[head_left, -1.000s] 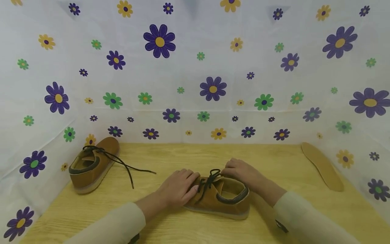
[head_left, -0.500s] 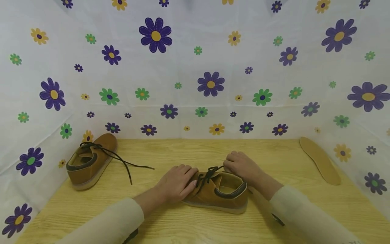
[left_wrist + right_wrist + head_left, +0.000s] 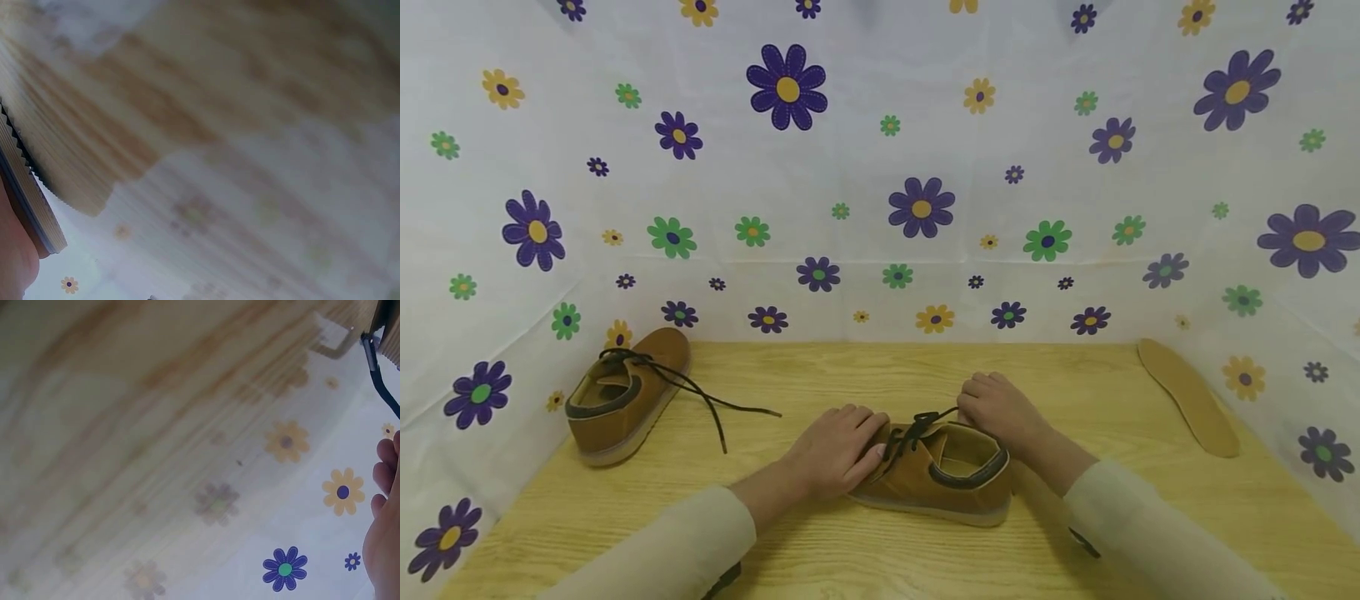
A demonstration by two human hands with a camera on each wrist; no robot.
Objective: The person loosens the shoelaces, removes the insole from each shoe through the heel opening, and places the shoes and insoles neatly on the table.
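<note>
A brown lace-up shoe (image 3: pixel 966 504) stands in the middle of the wooden table, toe to the left. My left hand (image 3: pixel 838 454) grips its toe, fingers over the top and thumb on the near side. At the far side of the shoe, my right hand (image 3: pixel 1000 414) pinches a dark shoelace (image 3: pixel 946 414), which runs taut from the knot at the tongue; its fingertips are partly hidden. In the left wrist view, the sole (image 3: pixel 31 194) shows beside part of the hand. A hanging lace end (image 3: pixel 382 387) appears above the curled fingers in the right wrist view.
Another brown shoe (image 3: pixel 625 417) stands at the back left, its loose laces (image 3: pixel 722 404) trailing right over the table (image 3: pixel 820 567). A tan insole (image 3: pixel 1191 404) lies at the back right. White flower-printed cloth (image 3: pixel 865 150) encloses the back and sides.
My right hand has drawn the lace away to the right, and the raised loop of the bow has flattened and shrunk. My left hand stays on the toe. The head view has tilted slightly.
</note>
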